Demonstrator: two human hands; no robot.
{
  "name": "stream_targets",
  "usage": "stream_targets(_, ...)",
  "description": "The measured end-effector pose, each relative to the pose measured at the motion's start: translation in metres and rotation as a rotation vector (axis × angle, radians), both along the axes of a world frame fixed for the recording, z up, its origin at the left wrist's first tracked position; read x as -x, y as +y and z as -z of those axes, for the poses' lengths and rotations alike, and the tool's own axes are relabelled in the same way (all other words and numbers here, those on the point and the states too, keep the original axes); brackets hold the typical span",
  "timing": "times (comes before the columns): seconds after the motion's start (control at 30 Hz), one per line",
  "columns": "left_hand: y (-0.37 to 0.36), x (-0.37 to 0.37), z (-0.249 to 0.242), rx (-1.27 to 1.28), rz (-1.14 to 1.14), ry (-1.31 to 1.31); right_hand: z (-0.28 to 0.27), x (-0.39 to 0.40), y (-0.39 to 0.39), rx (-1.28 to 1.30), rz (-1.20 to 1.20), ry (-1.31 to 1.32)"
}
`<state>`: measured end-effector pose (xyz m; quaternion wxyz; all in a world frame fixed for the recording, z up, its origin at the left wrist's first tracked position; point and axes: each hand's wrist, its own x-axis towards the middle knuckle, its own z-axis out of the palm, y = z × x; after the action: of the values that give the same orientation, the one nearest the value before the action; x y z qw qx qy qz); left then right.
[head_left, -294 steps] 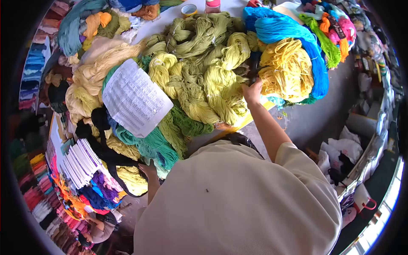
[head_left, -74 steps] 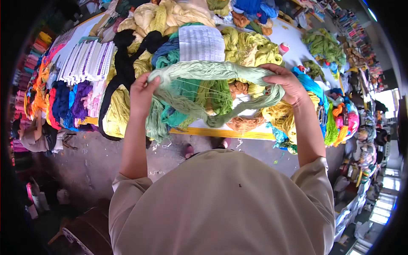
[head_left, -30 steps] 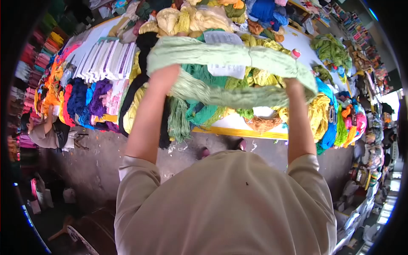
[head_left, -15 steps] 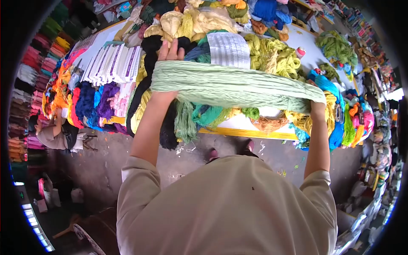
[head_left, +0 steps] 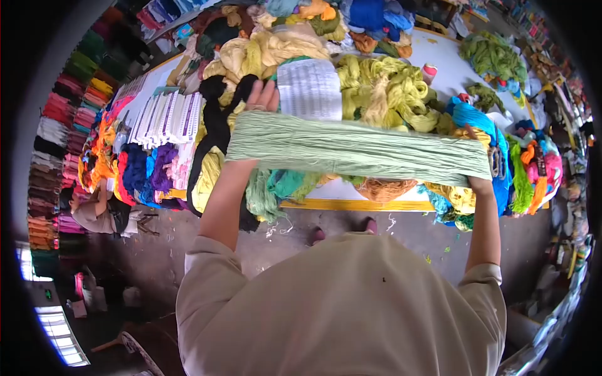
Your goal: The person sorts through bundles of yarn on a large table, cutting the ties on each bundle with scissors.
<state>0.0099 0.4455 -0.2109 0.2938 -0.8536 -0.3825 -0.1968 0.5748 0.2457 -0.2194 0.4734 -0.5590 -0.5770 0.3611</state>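
A pale green skein of yarn (head_left: 357, 147) is stretched sideways between my two hands, above the front of the table. My left hand (head_left: 262, 98) holds its left end from inside the loop; the fingers stick up straight behind the strands, and the palm is covered. At the other end, my right hand (head_left: 480, 183) holds the loop taut. Yarn hides most of that hand, with the wrist showing below and a fingertip above. Behind the skein lies a printed sheet (head_left: 309, 91) on the yarn pile, beside olive-yellow skeins (head_left: 392, 88) and black yarn (head_left: 217, 128).
White booklets or cards (head_left: 166, 118) are stacked at the left of the table. The table's yellow front edge (head_left: 357, 205) runs before my feet. Blue yarn (head_left: 471, 116) lies at the right. Another person (head_left: 97, 213) sits at far left, near shelves of coloured yarn.
The skein has dropped slightly in view and moved a little right with both hands, its strands spread flatter. My view has shifted, showing more of the table's far side.
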Motion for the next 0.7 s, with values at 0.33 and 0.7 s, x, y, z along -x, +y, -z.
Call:
stream_targets(0.33,-0.088,-0.141,-0.078,1.439,0.895,-1.224,0.180,-0.087,-0.036,0.136,-0.054,1.073)
stream_targets(0.7,-0.131,-0.305,-0.068,1.741,1.035,-1.880,0.045,-0.159,-0.060,0.004,0.888,-0.751)
